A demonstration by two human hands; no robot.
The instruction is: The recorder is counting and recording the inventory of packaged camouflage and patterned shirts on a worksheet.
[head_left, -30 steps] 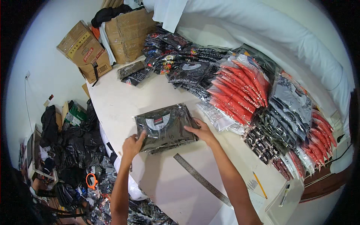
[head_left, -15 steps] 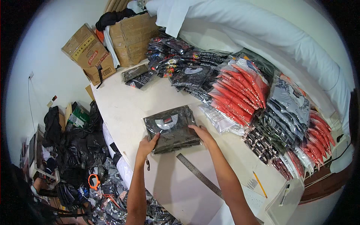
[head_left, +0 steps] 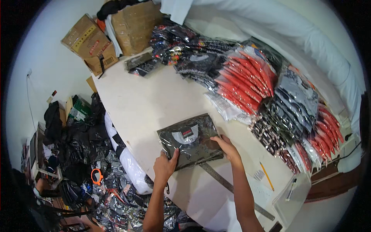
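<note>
White worktop (head_left: 139, 92): a cardboard box (head_left: 83, 38) with printed lettering stands at its far left corner. Bagged dark shirt (head_left: 203, 149): positioned over the worktop, inboard of the left edge; chest print indistinct. Left hand (head_left: 165, 166) and right hand (head_left: 228, 148): partly closed, gripping opposite sides, thumbs on top. Collar label (head_left: 187, 132): dark and red, print blurred.

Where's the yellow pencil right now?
Head view, lower right: the yellow pencil lies between the metal ruler and the pen, right of the right hand.
</note>
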